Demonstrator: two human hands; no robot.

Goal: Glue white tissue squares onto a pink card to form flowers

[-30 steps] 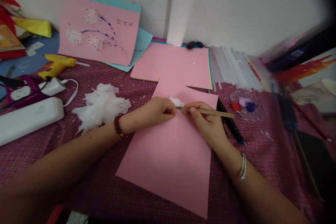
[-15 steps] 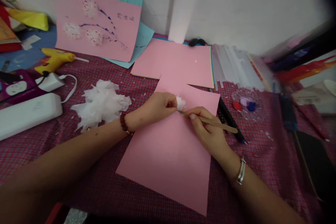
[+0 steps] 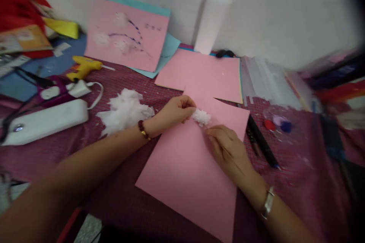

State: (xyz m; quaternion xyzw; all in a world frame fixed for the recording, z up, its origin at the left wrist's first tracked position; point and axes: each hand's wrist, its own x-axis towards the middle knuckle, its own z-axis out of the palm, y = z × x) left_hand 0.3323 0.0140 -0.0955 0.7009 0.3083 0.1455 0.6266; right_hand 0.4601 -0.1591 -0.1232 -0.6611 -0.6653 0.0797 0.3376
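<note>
A pink sheet (image 3: 188, 171) lies slanted on the checked cloth, with a small white paper ruffle (image 3: 202, 117) near its upper part. My left hand (image 3: 176, 112) is at the ruffle's left edge, fingertips pinched; whatever they hold is too small to name. Just right of and below the ruffle, my right hand (image 3: 229, 148) is closed on a thin stick, seen edge-on, its tip close to the ruffle. Left of my left hand rests a pile of white tissue pieces (image 3: 124, 110).
A yellow glue gun (image 3: 84, 67) and a white power strip (image 3: 48, 121) with cables lie left. Behind stand a pink picture (image 3: 125, 53) and a white block (image 3: 212, 24). Black pens (image 3: 264, 142) and a clear paint dish (image 3: 281, 125) are right.
The view has swung left, so things appear further right. My left hand has drawn back a little from the stick's tip, uncovering more of the ruffle; the stick has turned in my right hand.
</note>
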